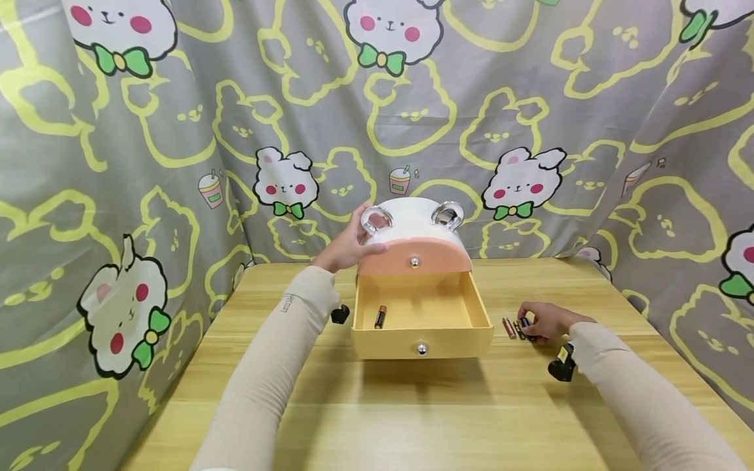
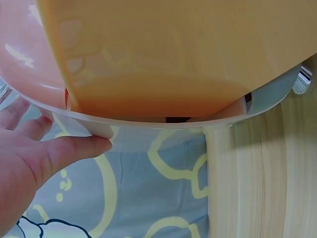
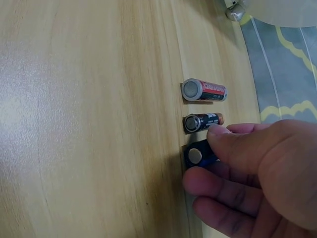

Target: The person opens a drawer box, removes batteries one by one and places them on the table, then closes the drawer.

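A small white cabinet (image 1: 406,219) with silver ear-like rings stands on the table. Its peach upper drawer (image 1: 389,258) is closed, and the yellow lower drawer (image 1: 385,343) is pulled out. One black and copper battery (image 1: 380,317) lies inside at the left. My left hand (image 1: 349,247) rests against the cabinet's upper left side, with fingers spread and thumb extended along the shell (image 2: 143,122). Right of the drawer, my right hand (image 3: 262,173) pinches a dark blue battery (image 3: 197,154) between thumb and fingers. Beside it lie a black and copper battery (image 3: 202,122) and a red and silver battery (image 3: 207,90).
The wooden table (image 1: 412,425) extends in front and to both sides. A patterned curtain (image 1: 330,118) hangs behind and at the sides. Black wrist devices (image 1: 561,366) sit below the sleeves.
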Demonstrator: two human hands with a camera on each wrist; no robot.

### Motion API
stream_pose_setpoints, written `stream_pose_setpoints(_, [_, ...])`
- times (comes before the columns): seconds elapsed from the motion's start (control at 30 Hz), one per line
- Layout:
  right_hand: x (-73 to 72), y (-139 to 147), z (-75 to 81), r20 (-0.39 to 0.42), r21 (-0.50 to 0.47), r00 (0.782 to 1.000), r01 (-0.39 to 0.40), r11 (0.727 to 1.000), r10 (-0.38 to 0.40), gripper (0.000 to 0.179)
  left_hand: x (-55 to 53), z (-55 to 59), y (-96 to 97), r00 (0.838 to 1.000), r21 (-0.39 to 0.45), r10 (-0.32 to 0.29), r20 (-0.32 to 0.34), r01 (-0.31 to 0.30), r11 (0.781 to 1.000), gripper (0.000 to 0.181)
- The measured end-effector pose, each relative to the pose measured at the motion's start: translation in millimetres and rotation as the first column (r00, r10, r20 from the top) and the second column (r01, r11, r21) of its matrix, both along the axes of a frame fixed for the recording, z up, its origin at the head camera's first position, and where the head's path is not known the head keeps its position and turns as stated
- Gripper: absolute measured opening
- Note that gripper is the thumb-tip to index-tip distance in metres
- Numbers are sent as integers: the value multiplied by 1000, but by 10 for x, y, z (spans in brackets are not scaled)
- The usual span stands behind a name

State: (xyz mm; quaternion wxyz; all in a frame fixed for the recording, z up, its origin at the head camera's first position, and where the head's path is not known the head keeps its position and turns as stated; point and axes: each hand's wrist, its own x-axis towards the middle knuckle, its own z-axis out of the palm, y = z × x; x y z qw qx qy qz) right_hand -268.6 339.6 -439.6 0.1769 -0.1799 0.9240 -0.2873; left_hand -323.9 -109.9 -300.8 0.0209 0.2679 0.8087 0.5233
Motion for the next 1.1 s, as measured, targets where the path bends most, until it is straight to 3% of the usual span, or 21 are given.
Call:
stream_pose_setpoints(0.47, [-20,16,-42,-7,32,1000,26,999,-26,16,10,-5,-7,1000,1,17,7,-17,1000,105])
stream_pose_setpoints(0.77, [-51,19,-69,-40,62,999,37,997,-34,17,23,9,6,1000,26,-19,5,18,999,103])
stream_pose_setpoints(1.03, [-40,19,-52,-23,58,999,47,997,-46,19,250,212,43,998,34,-40,38,39,999,101])
stream_pose_setpoints(1.1, [-39,24,-48,-21,59,999,46,997,-45,19,266,226,48,999,24,-36,39,35,999,101])
